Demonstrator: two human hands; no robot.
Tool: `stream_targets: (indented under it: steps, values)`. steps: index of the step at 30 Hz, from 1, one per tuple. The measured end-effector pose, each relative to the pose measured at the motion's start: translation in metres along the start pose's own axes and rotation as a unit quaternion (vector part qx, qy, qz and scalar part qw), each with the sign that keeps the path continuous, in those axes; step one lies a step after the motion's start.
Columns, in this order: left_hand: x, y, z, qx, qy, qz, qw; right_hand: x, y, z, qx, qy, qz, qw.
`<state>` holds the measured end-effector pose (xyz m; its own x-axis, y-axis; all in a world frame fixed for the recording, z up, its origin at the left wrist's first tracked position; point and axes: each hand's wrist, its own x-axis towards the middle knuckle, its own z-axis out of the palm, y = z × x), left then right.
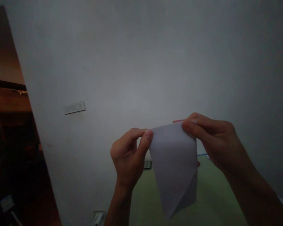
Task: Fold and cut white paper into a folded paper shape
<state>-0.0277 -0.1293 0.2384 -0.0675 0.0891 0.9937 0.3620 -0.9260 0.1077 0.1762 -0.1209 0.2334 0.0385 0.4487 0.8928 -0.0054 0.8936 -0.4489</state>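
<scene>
Both forearms rose from the bottom edge, hands lifted before a pale wall [141, 62]. The left hand [128, 153] was curled, its thumb and forefinger pinched shut on the upper left corner of a folded white paper [174, 163]. The right hand [212, 141] reached in from the right, wrist bent, fingers closed over the paper's upper right corner. The paper hung in the air between them, wide edge on top, long axis near vertical, tapering to a point that aimed downward, with a diagonal fold along its lower right. A green surface [209, 197] lay below, and a white switch plate [74, 107] sat on the wall to the left.
</scene>
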Motion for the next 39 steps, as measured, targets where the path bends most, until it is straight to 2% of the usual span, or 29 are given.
stream_targets:
  steps: [3,6,10,16,20,22,30,35,39]
  values:
    - [-0.001,-0.001,0.001,-0.012,-0.004,-0.020,1.000,-0.001,-0.001,0.003,0.011,0.069,0.005,0.998]
    - [-0.002,-0.002,0.004,-0.031,0.003,-0.039,0.999,-0.001,-0.002,0.005,0.016,0.094,0.003,0.995]
    - [-0.002,-0.004,0.007,-0.048,0.034,-0.056,0.997,-0.001,-0.005,0.007,-0.005,0.071,-0.007,0.997]
    - [-0.001,-0.004,0.010,-0.041,0.043,-0.058,0.997,0.000,-0.001,0.008,-0.004,0.047,0.010,0.999]
    - [-0.001,-0.005,0.009,-0.021,0.060,-0.056,0.996,0.001,0.011,0.004,0.071,-0.065,0.074,0.993]
    - [-0.001,-0.006,0.009,-0.007,0.052,-0.059,0.997,0.000,0.015,0.003,0.095,-0.096,0.107,0.985]
    - [-0.002,-0.007,0.009,-0.027,0.023,-0.080,0.996,-0.002,0.014,0.001,0.081,-0.046,0.124,0.988]
    - [-0.003,-0.007,0.009,-0.074,-0.005,-0.096,0.993,-0.002,0.018,0.000,0.089,-0.041,0.118,0.988]
    - [-0.003,-0.010,0.008,-0.066,-0.011,-0.130,0.989,-0.002,0.018,-0.001,0.088,-0.045,0.117,0.988]
